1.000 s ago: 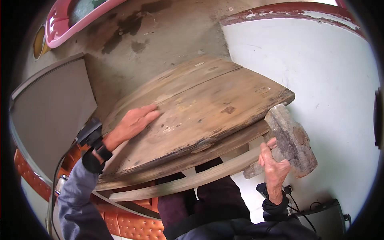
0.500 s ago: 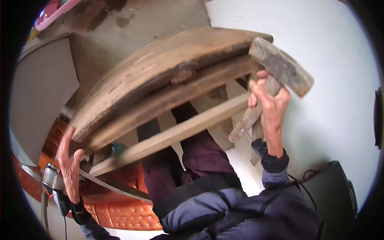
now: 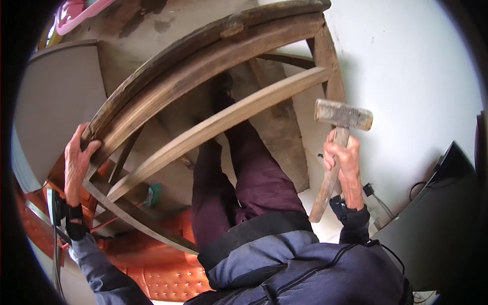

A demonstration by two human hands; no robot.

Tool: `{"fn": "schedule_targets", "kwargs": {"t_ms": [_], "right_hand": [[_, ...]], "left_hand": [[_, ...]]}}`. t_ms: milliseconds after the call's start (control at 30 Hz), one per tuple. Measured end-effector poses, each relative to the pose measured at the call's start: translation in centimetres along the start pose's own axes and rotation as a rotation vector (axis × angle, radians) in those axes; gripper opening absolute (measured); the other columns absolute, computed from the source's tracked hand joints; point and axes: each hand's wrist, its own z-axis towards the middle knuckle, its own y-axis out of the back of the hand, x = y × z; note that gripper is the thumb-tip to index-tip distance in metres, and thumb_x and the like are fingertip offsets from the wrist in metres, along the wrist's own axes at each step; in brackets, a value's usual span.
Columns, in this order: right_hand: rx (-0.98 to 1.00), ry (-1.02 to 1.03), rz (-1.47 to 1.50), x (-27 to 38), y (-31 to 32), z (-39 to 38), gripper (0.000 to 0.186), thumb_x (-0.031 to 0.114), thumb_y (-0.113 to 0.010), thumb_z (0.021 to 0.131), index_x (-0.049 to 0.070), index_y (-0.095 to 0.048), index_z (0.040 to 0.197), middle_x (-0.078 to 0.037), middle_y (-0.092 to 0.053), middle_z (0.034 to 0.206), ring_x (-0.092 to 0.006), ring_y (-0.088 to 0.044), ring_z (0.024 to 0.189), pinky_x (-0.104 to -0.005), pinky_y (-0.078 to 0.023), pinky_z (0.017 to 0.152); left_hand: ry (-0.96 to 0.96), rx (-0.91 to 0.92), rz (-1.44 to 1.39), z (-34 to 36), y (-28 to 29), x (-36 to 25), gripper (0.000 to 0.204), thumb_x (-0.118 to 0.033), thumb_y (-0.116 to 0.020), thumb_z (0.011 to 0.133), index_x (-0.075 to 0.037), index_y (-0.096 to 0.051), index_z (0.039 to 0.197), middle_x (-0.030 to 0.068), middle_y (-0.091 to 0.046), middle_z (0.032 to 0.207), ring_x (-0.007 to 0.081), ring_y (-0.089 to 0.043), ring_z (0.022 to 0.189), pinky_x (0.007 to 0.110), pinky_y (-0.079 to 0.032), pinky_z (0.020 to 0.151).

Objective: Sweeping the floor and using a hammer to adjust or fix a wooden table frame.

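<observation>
An old wooden table [image 3: 168, 95] is tipped up in front of me, its plank edge turned away and its apron, stretcher and legs facing me. My left hand [image 3: 77, 160] grips its left corner, thumb on the near side and fingers over the outer edge. A hammer [image 3: 343, 116] with a worn, blocky metal head and a pale wooden handle is in my right hand [image 3: 344, 158]. That hand is closed round the handle just below the head. The hammer head is upright beside the table's right leg [image 3: 330, 63]; a gap between them is hard to judge.
A white wall [image 3: 406, 76] runs along the right, with a dark flat panel [image 3: 427, 203] low beside it. Orange tufted seating [image 3: 173, 282] lies below left. A grey panel [image 3: 66, 101] stands at the left, and a pink plastic item [image 3: 76, 18] at the far left.
The table has tipped further, so its broad top no longer shows. My left hand has closed on its corner. My right hand has lowered, bringing the hammer down from the table's far right end.
</observation>
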Motion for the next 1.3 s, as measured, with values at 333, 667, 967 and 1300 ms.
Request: {"fn": "schedule_targets", "kwargs": {"t_ms": [333, 667, 967, 1300], "right_hand": [[0.202, -0.164, -0.148, -10.7, -0.8, -6.8, 0.014, 0.003, -0.060, 0.075, -0.001, -0.052, 0.086, -0.004, -0.050, 0.061, -0.0123, -0.049, 0.043, -0.0274, -0.041, 0.038], [0.416, -0.634, -0.186, -16.4, -1.5, -6.3, 0.007, 0.004, -0.061, 0.079, 0.000, -0.055, 0.077, -0.004, -0.053, 0.063, -0.0104, -0.051, 0.052, -0.0221, -0.043, 0.046], [0.665, -0.716, -0.524, -20.2, -5.4, -1.2, 0.024, 0.021, -0.050, 0.087, 0.007, -0.049, 0.067, -0.005, -0.053, 0.060, -0.0145, -0.051, 0.047, -0.0248, -0.044, 0.045], [0.374, -0.691, -0.319, -30.2, -9.0, -0.2, 0.012, 0.009, -0.055, 0.084, 0.000, -0.047, 0.080, -0.011, -0.052, 0.057, -0.0203, -0.052, 0.044, -0.0315, -0.047, 0.039]], "left_hand": [[-0.218, -0.657, 0.066, -10.8, -5.7, -6.6, 0.048, -0.008, -0.068, 0.074, 0.002, -0.052, 0.118, 0.0195, -0.056, 0.118, 0.0345, -0.052, 0.111, 0.040, -0.041, 0.097], [0.359, -0.545, -0.482, -37.8, -21.9, -11.2, 0.028, -0.009, -0.062, 0.082, 0.001, -0.058, 0.108, 0.0162, -0.064, 0.096, 0.0250, -0.065, 0.087, 0.032, -0.051, 0.076], [0.868, -0.834, -0.958, -47.8, -31.4, -14.6, 0.017, -0.007, -0.059, 0.085, -0.001, -0.063, 0.100, 0.0114, -0.068, 0.085, 0.0165, -0.066, 0.078, 0.027, -0.051, 0.069], [1.189, -0.903, -1.358, -57.0, -40.3, -15.7, 0.022, -0.009, -0.052, 0.090, 0.009, -0.059, 0.101, 0.0175, -0.065, 0.085, 0.0209, -0.065, 0.072, 0.030, -0.055, 0.068]]}}
